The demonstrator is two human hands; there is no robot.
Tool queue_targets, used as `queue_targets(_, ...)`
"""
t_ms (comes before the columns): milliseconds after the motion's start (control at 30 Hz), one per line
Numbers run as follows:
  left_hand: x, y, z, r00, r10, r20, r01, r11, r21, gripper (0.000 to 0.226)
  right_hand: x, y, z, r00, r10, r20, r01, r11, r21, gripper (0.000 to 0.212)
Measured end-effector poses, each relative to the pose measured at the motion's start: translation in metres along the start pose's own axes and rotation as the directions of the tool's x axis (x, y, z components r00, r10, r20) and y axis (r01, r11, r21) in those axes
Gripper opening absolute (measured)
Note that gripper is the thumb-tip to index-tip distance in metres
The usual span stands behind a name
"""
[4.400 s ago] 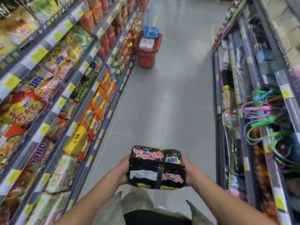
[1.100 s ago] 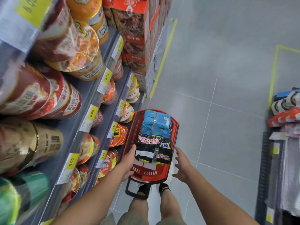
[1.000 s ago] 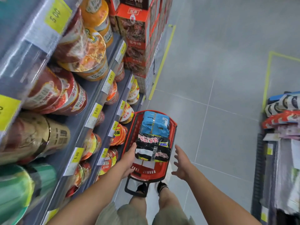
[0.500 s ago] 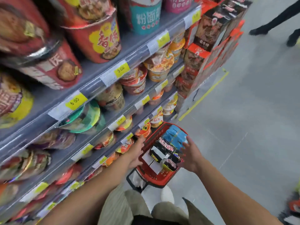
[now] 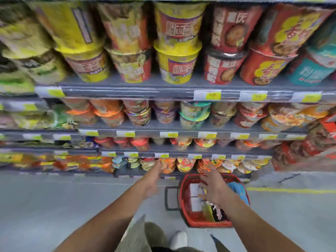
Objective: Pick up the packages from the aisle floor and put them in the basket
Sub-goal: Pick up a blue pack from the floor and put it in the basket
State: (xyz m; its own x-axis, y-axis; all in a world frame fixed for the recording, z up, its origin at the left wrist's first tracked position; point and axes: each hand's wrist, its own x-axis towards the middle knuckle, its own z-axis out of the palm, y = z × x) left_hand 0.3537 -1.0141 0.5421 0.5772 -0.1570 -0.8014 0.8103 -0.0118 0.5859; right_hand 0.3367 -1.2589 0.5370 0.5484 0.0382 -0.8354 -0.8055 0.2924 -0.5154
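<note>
Swung round since a moment ago to face the cup-noodle shelves (image 5: 127,91), the person holds left hand (image 5: 151,180) and right hand (image 5: 213,190) empty, fingers spread, by the red basket (image 5: 203,223) holding the black noodle package (image 5: 218,215) and blue package (image 5: 238,190); this drop looks done, so next comes finding another package on the floor.

**A supermarket aisle, by its shelves and price tags**

Long grey shelves (image 5: 138,88) run across the view from 9 o'clock to 3 o'clock, tier above tier. They are packed with instant noodle cups (image 5: 177,68), stacked two high at 12 o'clock, with smaller noodle bowls (image 5: 194,115) on the tiers below. Yellow price tags (image 5: 211,95) line every shelf edge. A red shopping basket (image 5: 200,222) stands on the smooth grey floor (image 5: 54,206) at 5 o'clock, near the bottom shelf. A yellow line (image 5: 291,190) is marked on the floor at 4 o'clock
</note>
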Motion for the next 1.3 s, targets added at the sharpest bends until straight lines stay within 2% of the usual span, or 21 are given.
queue_targets(133,-0.034,-0.034,-0.079,0.989,0.021,-0.146,-0.040,0.991,-0.126,0.079,0.003,0.009,0.085,0.994,0.016,0.111,0.011,0.971,-0.237,0.083)
queue_targets(200,-0.058,-0.053,-0.116,0.971,0.045,-0.236,-0.081,0.986,-0.143,0.076,-0.001,0.023,0.133,0.986,0.013,0.167,0.054,0.918,-0.393,0.084)
queue_targets(300,-0.099,-0.083,-0.172,0.892,0.179,-0.416,-0.178,0.983,0.042,0.061,-0.012,0.054,0.206,0.952,0.008,0.305,0.194,0.754,-0.627,0.093)
queue_targets(367,-0.129,-0.115,-0.223,0.829,0.274,-0.488,-0.199,0.959,0.201,0.065,-0.019,0.084,0.264,0.913,0.006,0.409,0.339,0.547,-0.766,0.109)
queue_targets(400,-0.141,-0.130,-0.245,0.811,0.299,-0.503,-0.188,0.947,0.260,0.071,-0.020,0.096,0.286,0.900,-0.022,0.436,0.405,0.415,-0.815,0.115)
queue_targets(433,-0.157,-0.151,-0.272,0.793,0.299,-0.531,-0.152,0.941,0.302,0.071,-0.023,0.113,0.313,0.880,-0.048,0.473,0.468,0.259,-0.845,0.112)
queue_targets(500,-0.186,-0.191,-0.324,0.756,0.297,-0.583,-0.090,0.930,0.357,0.067,-0.026,0.147,0.362,0.821,-0.075,0.566,0.563,-0.061,-0.824,0.092)
queue_targets(533,-0.200,-0.208,-0.345,0.742,0.302,-0.599,-0.073,0.924,0.375,0.069,-0.030,0.161,0.383,0.785,-0.064,0.617,0.596,-0.194,-0.779,0.089)
queue_targets(600,-0.232,-0.240,-0.385,0.695,0.325,-0.642,-0.041,0.909,0.416,0.072,-0.039,0.192,0.428,0.716,-0.023,0.698,0.645,-0.361,-0.673,0.099)
queue_targets(667,-0.257,-0.265,-0.416,0.653,0.335,-0.679,-0.010,0.901,0.435,0.075,-0.046,0.219,0.467,0.667,-0.004,0.745,0.675,-0.422,-0.606,0.113)
queue_targets(733,-0.281,-0.288,-0.443,0.619,0.314,-0.720,0.018,0.911,0.412,0.082,-0.055,0.245,0.504,0.636,0.034,0.771,0.691,-0.470,-0.549,0.113)
queue_targets(833,-0.308,-0.312,-0.474,0.573,0.284,-0.769,0.028,0.931,0.364,0.069,-0.067,0.277,0.553,0.600,0.094,0.795,0.706,-0.529,-0.471,0.109)
queue_targets(967,-0.330,-0.341,-0.515,0.539,0.222,-0.813,0.027,0.960,0.280,0.067,-0.069,0.306,0.618,0.547,0.168,0.820,0.729,-0.577,-0.369,0.122)
queue_targets(1067,-0.337,-0.355,-0.551,0.515,0.176,-0.839,0.039,0.973,0.228,0.068,-0.061,0.321,0.667,0.526,0.217,0.822,0.738,-0.597,-0.314,0.110)
queue_targets(1167,-0.341,-0.360,-0.598,0.497,0.120,-0.859,0.061,0.983,0.173,0.068,-0.049,0.333,0.725,0.502,0.263,0.824,0.750,-0.606,-0.264,0.111)
queue_targets(1300,-0.344,-0.352,-0.669,0.448,0.076,-0.891,0.103,0.985,0.136,0.068,-0.027,0.345,0.808,0.454,0.318,0.832,0.775,-0.602,-0.193,0.100)
